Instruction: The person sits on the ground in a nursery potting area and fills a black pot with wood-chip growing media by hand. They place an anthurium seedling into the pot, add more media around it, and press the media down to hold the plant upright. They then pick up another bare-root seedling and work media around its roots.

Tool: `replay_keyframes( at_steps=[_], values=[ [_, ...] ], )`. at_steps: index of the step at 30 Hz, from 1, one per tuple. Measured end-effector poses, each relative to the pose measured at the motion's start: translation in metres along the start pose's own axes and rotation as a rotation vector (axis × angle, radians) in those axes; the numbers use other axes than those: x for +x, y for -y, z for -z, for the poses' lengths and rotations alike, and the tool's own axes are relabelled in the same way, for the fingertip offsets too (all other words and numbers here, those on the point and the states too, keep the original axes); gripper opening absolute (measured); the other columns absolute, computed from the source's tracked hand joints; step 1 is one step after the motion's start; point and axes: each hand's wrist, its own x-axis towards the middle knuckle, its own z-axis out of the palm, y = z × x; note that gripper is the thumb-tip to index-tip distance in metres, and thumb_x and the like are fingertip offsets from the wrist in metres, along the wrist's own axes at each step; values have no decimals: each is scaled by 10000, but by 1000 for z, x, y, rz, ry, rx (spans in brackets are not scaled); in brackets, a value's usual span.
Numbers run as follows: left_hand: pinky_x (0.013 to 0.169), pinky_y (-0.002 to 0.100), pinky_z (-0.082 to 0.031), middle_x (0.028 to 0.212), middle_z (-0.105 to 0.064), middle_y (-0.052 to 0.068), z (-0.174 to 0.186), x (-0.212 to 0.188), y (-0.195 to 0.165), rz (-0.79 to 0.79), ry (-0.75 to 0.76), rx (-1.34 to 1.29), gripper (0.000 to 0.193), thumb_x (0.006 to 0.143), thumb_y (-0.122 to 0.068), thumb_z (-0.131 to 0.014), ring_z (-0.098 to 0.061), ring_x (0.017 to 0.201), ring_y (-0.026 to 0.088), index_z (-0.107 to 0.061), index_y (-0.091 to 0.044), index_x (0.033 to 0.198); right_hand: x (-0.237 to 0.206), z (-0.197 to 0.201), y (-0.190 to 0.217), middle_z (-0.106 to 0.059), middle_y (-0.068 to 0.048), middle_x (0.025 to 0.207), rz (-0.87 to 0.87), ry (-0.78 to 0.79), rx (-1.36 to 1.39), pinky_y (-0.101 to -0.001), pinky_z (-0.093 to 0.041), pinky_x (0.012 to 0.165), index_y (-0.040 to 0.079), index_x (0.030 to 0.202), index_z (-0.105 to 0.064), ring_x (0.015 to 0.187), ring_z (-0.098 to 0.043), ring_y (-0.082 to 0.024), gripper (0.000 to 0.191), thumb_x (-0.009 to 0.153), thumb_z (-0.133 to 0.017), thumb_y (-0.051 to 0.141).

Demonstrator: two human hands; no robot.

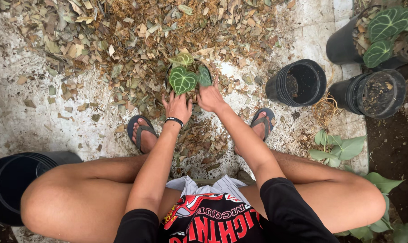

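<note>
Squatting, I stretch both arms down; my left hand (pixel 178 107) and right hand (pixel 209 96) press, palms down, against the pot (pixel 207 71) holding the plant (pixel 183 79).

A pale, stained concrete floor (pixel 28 117) lies in flat daylight, strewn with a heap of dry leaf chips (pixel 136 31), while empty black plastic pots (pixel 298 83) stand at right beside dark soil (pixel 393 148) and green-leaved plants (pixel 339 150), and a large black pot (pixel 15 184) sits at lower left.
</note>
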Motion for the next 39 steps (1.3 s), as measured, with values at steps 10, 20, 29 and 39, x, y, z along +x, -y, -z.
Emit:
replay_keyframes(
  at_steps=[10, 20, 29, 39],
  values=[
    [1181, 715, -109, 1522, -466, 154, 0, 0, -1, -1, -16, -33, 503, 963, -301, -584, -338, 1470, 321, -550, -107, 1426, -25, -24, -5, -512, -312, 1464, 151, -470, -15, -739, -8, 1151, -90, 1470, -381, 1406, -429, -437, 645, 981, -476, 321],
    [1171, 721, -101, 1540, -439, 156, -5, -2, 2, -47, -65, -24, 518, 971, -302, -565, -317, 1479, 316, -539, -108, 1451, -26, -25, 2, -456, -239, 1514, -27, -187, -96, -804, 32, 1137, -104, 1437, -421, 1500, -301, -365, 701, 943, -497, 387],
    [1191, 641, -170, 1529, -406, 251, -27, -41, 27, -228, -336, 71, 562, 945, -312, -590, -305, 1481, 379, -532, -28, 1426, -55, -33, 14, -656, -207, 1169, 257, -236, -78, -488, -414, 1138, -22, 1223, -635, 1187, -611, -370, 414, 839, -662, 131],
    [1170, 685, -170, 1389, -511, 132, -11, -33, 25, -117, -77, 319, 414, 941, -324, -609, -331, 1480, 331, -587, -87, 1280, -41, -22, 5, -584, -220, 1313, 98, -229, -246, -688, -291, 1046, -11, 1275, -617, 1380, -410, -422, 552, 823, -659, 303]
  ],
)
